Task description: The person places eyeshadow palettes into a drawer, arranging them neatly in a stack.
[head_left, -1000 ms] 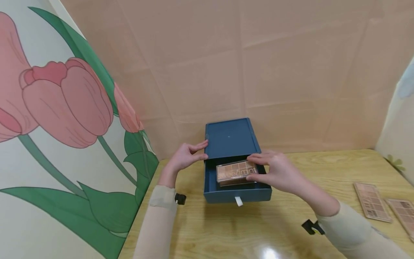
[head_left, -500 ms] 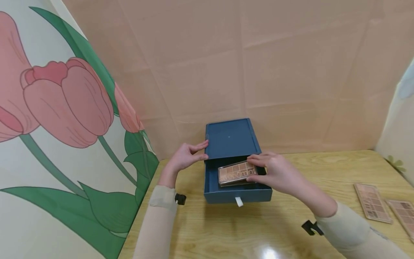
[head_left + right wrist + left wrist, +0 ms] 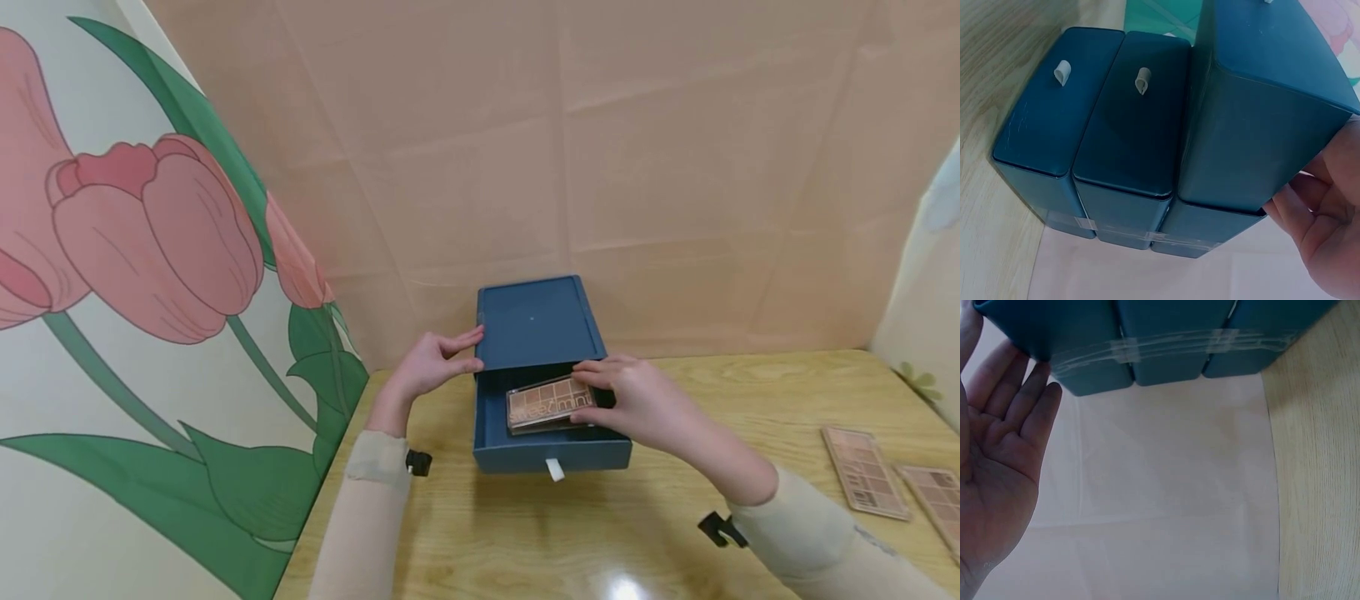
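Both forearms reach fwd, approx parallel, each in a pale beige sleeve w/ a small black clip at the wrist. Left hand (image 3: 429, 364) sits further out and to the person's left, palm turned inward, fingers straight and together, thumb below them; fingertips (image 3: 1035, 381) press flat against a surface, nothing gripped. Left wrist view shows the open palm, fingers relaxed and extended. Right hand (image 3: 628, 398) is angled in from the right, wrist slightly bent, knuckles up, fingers curled down, thumb tucked under in a pinch. Right wrist view catches only the finger ends (image 3: 1325, 240), loosely bent.
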`<state>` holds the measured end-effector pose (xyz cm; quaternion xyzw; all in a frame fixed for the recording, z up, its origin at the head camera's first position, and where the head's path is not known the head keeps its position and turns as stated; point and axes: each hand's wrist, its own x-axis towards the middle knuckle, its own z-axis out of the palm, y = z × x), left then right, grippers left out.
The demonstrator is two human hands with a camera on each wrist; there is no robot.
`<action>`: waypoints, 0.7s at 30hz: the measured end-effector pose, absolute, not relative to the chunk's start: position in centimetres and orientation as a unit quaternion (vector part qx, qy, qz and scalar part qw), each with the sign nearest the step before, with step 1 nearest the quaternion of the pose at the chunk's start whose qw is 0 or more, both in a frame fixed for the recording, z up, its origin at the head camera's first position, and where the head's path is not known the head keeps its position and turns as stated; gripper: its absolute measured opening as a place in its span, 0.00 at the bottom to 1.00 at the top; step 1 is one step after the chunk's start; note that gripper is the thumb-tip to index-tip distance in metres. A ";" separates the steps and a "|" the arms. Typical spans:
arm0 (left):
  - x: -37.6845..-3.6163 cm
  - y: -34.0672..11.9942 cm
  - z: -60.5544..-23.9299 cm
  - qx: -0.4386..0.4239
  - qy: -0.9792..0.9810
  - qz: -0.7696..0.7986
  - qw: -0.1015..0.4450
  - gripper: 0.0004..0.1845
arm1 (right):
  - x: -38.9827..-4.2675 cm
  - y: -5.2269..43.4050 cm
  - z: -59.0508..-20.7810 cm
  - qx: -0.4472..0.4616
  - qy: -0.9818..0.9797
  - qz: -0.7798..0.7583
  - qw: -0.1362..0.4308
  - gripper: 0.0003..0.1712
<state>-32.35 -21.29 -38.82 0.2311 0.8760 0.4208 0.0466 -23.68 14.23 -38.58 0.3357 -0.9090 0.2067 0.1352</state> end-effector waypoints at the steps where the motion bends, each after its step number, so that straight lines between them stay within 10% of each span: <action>1: -32.4 -21.3 -38.8 0.231 0.877 0.420 0.046 0.32 | -23.7 14.2 -38.6 0.336 -0.909 0.206 0.137 0.34; 21: -32.2 -21.1 -38.8 0.223 0.875 0.427 0.047 0.31 | -23.9 14.3 -39.0 0.344 -0.902 0.204 0.164 0.32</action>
